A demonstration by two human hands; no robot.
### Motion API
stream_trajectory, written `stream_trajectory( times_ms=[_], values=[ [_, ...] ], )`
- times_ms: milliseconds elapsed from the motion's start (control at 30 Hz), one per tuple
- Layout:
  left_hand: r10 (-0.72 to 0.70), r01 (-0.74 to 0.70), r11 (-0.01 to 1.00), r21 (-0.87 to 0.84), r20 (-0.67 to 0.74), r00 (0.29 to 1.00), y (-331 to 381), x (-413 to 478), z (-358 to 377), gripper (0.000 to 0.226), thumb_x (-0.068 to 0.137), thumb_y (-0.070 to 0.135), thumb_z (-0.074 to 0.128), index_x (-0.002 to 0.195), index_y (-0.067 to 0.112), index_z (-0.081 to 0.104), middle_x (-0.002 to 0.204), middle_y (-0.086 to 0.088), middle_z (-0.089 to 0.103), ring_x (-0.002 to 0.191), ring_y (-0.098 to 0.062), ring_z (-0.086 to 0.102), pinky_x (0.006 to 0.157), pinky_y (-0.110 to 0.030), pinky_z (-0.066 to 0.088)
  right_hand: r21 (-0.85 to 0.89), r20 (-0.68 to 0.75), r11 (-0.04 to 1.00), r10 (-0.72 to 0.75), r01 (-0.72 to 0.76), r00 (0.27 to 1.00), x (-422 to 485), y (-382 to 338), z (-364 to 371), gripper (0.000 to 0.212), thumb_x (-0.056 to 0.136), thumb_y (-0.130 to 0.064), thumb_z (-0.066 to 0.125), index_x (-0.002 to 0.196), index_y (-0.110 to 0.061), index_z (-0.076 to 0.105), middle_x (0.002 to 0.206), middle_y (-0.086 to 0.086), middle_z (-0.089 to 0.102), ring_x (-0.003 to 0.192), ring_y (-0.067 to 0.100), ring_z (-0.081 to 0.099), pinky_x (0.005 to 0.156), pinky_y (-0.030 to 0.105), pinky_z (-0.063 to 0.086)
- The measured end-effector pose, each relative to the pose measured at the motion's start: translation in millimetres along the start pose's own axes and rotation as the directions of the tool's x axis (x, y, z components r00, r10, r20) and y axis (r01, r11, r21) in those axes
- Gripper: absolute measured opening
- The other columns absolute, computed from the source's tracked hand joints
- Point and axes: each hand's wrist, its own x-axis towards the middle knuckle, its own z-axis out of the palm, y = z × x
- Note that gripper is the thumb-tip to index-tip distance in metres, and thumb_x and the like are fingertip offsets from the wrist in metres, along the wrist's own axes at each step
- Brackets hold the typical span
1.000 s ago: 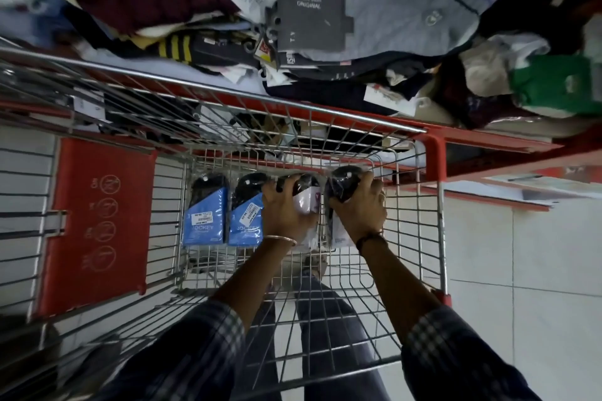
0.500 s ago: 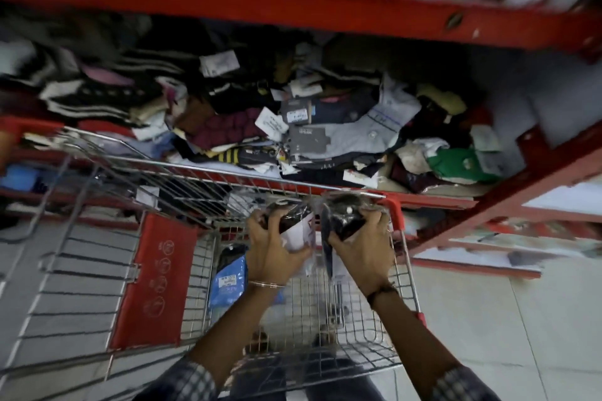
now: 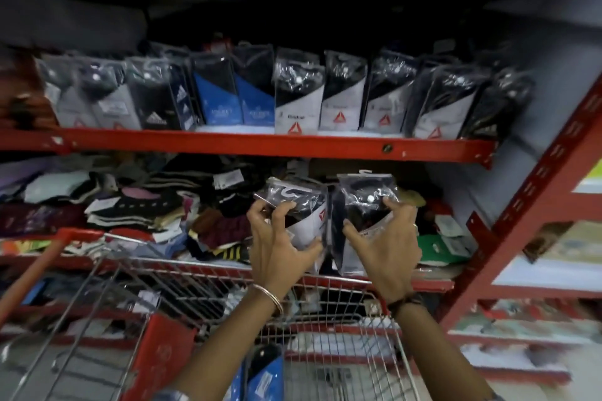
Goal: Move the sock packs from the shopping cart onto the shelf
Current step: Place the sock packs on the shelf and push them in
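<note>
My left hand grips a black-and-white sock pack in clear plastic. My right hand grips a second black sock pack beside it. Both packs are upright, side by side, held above the far end of the shopping cart and below the red shelf. That shelf carries a standing row of sock packs, black-white, blue and grey. Two blue sock packs stay low in the cart between my forearms.
A lower shelf holds a loose heap of socks and tags, with a green pack at its right. A red slotted upright slants along the right side. The cart's red flap sits at lower left.
Both hands have lifted the two packs up out of the cart to in front of the lower shelf. My view has tilted up, revealing the stocked shelf row.
</note>
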Motion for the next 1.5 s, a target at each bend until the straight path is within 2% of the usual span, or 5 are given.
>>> stream_trajectory(
  times_ms=[367,667,1067,1267,1500],
  values=[
    [0.126,-0.192,0.967,-0.165,-0.344,0.930,75.7,111.5,15.7,0.075,0.056,0.030,0.088,0.108,0.019,0.035,0.117,-0.025,0.034,0.072,0.012,0.028,0.048,-0.021,0.047,0.178,-0.408,0.973,-0.061,0.145,0.911,117.9,-21.6,-22.5,0.081,0.064,-0.040,0.083,0.116,0.008,0.044,0.111,0.013,0.057,0.096,0.023,0.058,0.064,0.021,0.042],
    [0.185,-0.271,0.955,-0.118,-0.478,0.859,85.1,169.5,70.7,0.066,0.065,0.039,0.078,0.106,0.023,0.029,0.120,-0.006,0.018,0.106,-0.040,0.042,0.058,-0.038,0.057,0.262,-0.489,0.948,-0.034,0.183,0.871,177.1,-16.2,7.0,0.077,0.072,-0.054,0.068,0.114,-0.003,0.029,0.107,0.024,0.052,0.092,0.007,0.041,0.069,0.006,0.033],
    [0.219,-0.252,0.967,-0.037,-0.384,0.897,72.7,183.7,111.3,0.069,0.069,0.031,0.081,0.117,0.022,0.031,0.131,-0.013,0.016,0.100,-0.024,0.050,0.073,-0.029,0.053,0.175,-0.294,0.952,-0.193,0.251,0.936,196.5,9.7,45.8,0.058,0.081,-0.038,0.072,0.120,-0.016,0.035,0.129,0.026,0.038,0.106,0.025,0.046,0.059,0.023,0.051],
    [0.282,-0.246,0.934,0.260,-0.111,0.953,39.3,170.1,145.8,0.068,0.095,0.041,0.045,0.148,0.018,0.010,0.153,-0.015,-0.015,0.142,-0.035,-0.005,0.108,-0.049,0.027,-0.164,-0.204,0.927,-0.366,0.337,0.908,186.1,38.7,68.9,0.071,0.087,-0.008,0.062,0.146,-0.011,0.021,0.151,0.017,0.009,0.138,0.034,0.017,0.113,0.047,0.025],
    [0.270,-0.302,0.896,0.324,0.142,0.952,17.0,165.7,148.4,0.068,0.096,0.053,0.021,0.149,0.017,-0.004,0.154,-0.010,-0.024,0.142,-0.026,-0.014,0.115,-0.040,0.003,-0.307,0.113,0.827,-0.460,0.472,0.880,177.8,56.9,84.4,0.067,0.096,-0.018,0.049,0.150,-0.017,0.009,0.158,0.006,-0.009,0.145,0.028,-0.003,0.116,0.043,0.017]
  ],
)
